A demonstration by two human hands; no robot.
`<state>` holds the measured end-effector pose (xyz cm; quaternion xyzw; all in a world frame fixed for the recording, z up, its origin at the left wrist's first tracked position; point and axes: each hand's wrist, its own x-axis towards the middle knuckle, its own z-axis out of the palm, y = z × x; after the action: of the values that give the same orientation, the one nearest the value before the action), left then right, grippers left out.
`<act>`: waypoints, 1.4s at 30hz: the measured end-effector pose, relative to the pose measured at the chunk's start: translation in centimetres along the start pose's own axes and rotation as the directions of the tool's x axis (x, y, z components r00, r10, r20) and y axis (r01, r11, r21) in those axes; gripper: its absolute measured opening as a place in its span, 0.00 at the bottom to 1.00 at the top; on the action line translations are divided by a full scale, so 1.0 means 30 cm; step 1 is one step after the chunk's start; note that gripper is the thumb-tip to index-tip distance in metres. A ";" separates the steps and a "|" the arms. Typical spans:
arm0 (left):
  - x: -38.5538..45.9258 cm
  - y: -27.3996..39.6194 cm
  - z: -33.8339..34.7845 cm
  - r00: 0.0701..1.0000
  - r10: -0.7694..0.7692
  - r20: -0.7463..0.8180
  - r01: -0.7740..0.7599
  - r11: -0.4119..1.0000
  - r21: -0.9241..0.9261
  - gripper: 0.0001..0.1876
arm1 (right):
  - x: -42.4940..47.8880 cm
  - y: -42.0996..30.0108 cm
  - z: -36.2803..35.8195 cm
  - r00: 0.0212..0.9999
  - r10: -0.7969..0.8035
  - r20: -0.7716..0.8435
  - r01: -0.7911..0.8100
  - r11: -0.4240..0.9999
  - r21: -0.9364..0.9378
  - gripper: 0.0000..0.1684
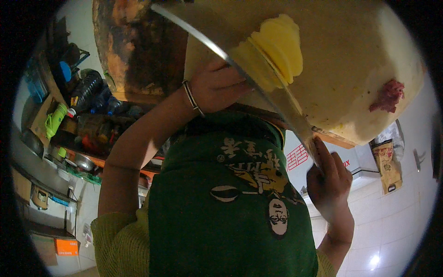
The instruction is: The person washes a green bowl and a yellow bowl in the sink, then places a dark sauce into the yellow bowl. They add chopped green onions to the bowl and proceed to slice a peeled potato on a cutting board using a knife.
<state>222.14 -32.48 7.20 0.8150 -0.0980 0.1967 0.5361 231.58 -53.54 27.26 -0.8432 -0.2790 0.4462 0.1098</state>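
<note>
My right hand (pixel 330 178) grips the handle of a large kitchen knife (pixel 192 32). Its long blade slants up and left across the pale cutting board (pixel 346 45). Overlapping thin yellow slices, which look like potato (pixel 285 43), lie fanned out beyond the blade. My left hand (pixel 219 85), with a bangle at the wrist, reaches to the near side of the blade, close to the yellow pieces. Its fingertips are hidden there, so whether they press on a piece does not show. A small heap of chopped reddish meat (pixel 389 97) sits at the board's right side.
A dark, worn wooden slab (pixel 138 45) adjoins the board on the left. Lower left are shelves with bottles (pixel 86 88), a metal bowl (pixel 84 162) and an orange box (pixel 67 247). Below the board's right edge stand a white box (pixel 299 159) and a brown bag (pixel 389 169).
</note>
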 end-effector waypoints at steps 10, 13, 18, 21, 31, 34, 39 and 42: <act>0.031 -0.012 -0.013 0.953 0.300 0.030 -0.298 0.925 0.234 0.12 | 0.022 0.009 -0.001 0.983 -0.140 -0.119 0.133 0.989 -0.059 0.26; 0.004 -0.023 -0.028 0.951 0.294 0.096 -0.307 0.935 0.176 0.10 | -0.037 -0.001 -0.045 0.999 -0.043 -0.005 0.042 0.994 -0.101 0.26; 0.021 -0.033 -0.007 0.948 0.315 -0.040 -0.304 0.936 0.177 0.11 | -0.011 0.003 -0.022 0.999 -0.036 -0.029 0.035 0.998 -0.049 0.25; 0.058 -0.019 -0.015 0.938 0.346 -0.023 -0.332 0.915 0.229 0.13 | 0.051 0.012 0.039 0.993 -0.071 -0.093 0.069 0.997 -0.017 0.24; 0.013 -0.023 -0.018 0.938 0.343 0.053 -0.345 0.905 0.248 0.13 | -0.011 0.005 -0.018 0.991 -0.104 -0.085 0.098 0.993 -0.070 0.25; -0.003 -0.031 -0.011 0.956 0.293 0.024 -0.293 0.941 0.172 0.11 | -0.042 0.005 -0.035 0.995 -0.090 -0.050 0.086 0.993 -0.077 0.26; 0.018 -0.022 -0.002 0.980 0.195 -0.037 -0.190 0.975 0.111 0.12 | 0.017 -0.015 -0.015 0.993 -0.115 -0.037 0.113 0.992 -0.054 0.26; 0.070 0.058 -0.069 0.983 0.119 0.142 -0.150 0.962 0.230 0.14 | 0.100 0.020 0.073 0.977 -0.139 -0.161 0.139 0.990 -0.006 0.25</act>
<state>222.96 -31.20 10.26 0.8762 -0.1626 0.1908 0.4116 231.35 -52.47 23.67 -0.8547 -0.3262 0.3685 0.1654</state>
